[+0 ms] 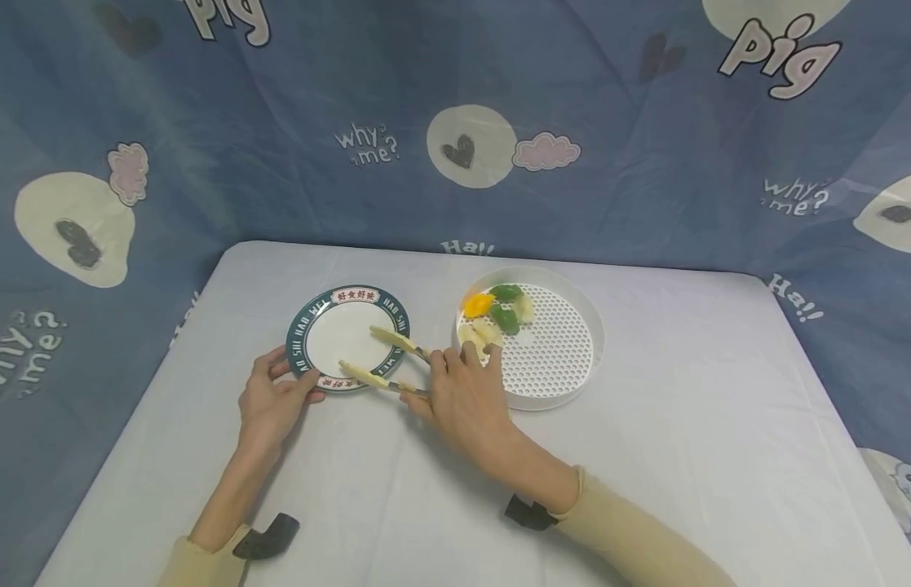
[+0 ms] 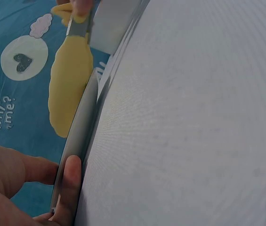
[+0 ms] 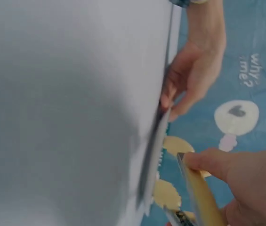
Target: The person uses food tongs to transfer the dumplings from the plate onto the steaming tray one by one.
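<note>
My left hand grips the near-left rim of a round white plate with a green lettered border. In the left wrist view, thumb and fingers lie on either side of the plate's edge. My right hand holds a pair of tongs with pale yellow tips and metal arms. The tips stand apart over the plate, with nothing visible between them. In the right wrist view, my thumb presses along one arm of the tongs. No food shows on the plate.
Right of the plate sits a round white perforated tray. Green pieces, a yellow-orange piece and pale pieces lie at its left side, partly behind my right hand. A white cloth covers the table; a blue printed curtain hangs behind.
</note>
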A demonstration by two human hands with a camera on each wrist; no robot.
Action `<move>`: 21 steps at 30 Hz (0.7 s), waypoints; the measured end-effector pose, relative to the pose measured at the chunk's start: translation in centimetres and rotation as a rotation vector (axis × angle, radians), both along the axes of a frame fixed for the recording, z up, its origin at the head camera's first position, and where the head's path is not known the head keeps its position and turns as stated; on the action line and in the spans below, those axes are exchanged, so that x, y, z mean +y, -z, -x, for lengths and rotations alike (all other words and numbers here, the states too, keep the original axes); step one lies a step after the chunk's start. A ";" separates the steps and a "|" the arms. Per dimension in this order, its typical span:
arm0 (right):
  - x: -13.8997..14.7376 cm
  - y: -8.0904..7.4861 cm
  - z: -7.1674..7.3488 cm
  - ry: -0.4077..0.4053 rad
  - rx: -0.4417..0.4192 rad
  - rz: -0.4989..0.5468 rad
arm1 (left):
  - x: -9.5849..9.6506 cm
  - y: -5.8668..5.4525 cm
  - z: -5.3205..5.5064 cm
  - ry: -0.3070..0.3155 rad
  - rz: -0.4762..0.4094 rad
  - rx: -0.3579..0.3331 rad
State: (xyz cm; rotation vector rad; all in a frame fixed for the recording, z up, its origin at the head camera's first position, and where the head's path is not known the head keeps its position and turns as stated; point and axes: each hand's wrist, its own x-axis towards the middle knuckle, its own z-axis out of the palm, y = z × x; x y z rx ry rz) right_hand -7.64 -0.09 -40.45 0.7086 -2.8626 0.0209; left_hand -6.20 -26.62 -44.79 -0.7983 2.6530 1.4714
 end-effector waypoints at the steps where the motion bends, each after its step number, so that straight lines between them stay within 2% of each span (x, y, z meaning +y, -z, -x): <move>1: 0.0 0.2 -0.1 0.004 -0.006 -0.016 | 0.0 0.0 0.0 -0.001 -0.001 0.001; 8: -0.1 1.5 -0.5 0.004 -0.023 -0.111 | 0.0 -0.1 -0.1 -0.001 -0.009 0.007; 13: 0.0 1.7 -0.4 0.014 0.001 -0.128 | 0.1 0.0 0.0 -0.003 0.004 0.004; 21: 0.0 1.7 -0.5 0.033 -0.020 -0.121 | 0.1 0.1 0.0 0.000 0.001 0.013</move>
